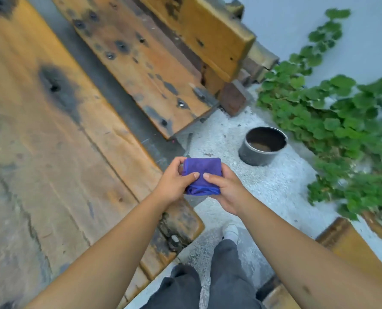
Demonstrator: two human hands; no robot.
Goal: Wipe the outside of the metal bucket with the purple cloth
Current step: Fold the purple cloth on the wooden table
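Observation:
A folded purple cloth (202, 175) is held in front of me by both hands at once. My left hand (174, 182) pinches its left side and my right hand (224, 191) grips its right side from below, both thumbs lying on top. The metal bucket (254, 158) stands upright on the pale gravel ground, beyond and to the right of my hands and apart from them. It is grey outside, dark inside, with brownish water or dirt at the bottom.
A weathered wooden table (51, 152) fills the left side, with a wooden bench (145, 63) behind it. Green leafy plants (332, 121) spread right of the bucket. More wooden planks (350, 246) lie at the lower right. My legs and a white shoe (231, 233) stand on gravel below.

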